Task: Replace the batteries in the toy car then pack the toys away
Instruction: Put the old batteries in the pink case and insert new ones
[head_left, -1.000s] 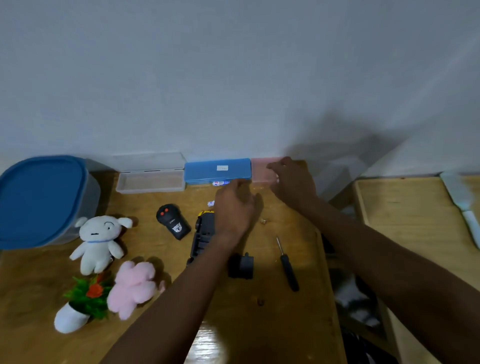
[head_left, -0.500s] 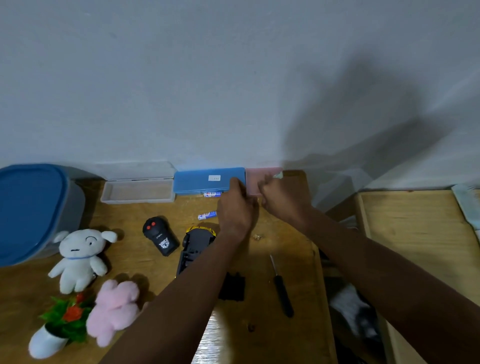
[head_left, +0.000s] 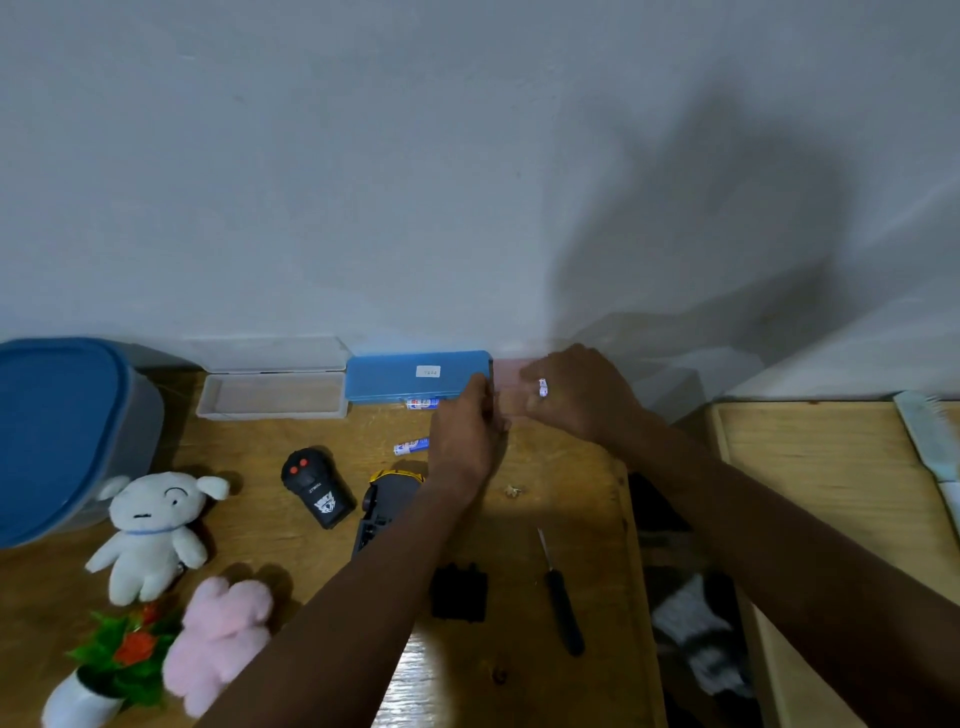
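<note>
Two hands (head_left: 524, 410), two loose batteries (head_left: 411, 446), two plush toys (head_left: 150, 535).

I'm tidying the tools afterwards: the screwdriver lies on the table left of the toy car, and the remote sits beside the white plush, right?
Not quite. The head view shows the screwdriver on the table to the right of the toy car, past the black cover. The remote does sit beside the white plush.

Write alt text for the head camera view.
Both hands meet at a pink case against the wall; the right hand pinches a small battery, the left hand beside it. On the wooden table lie an overturned toy car, remote, screwdriver and plush toys.
</note>
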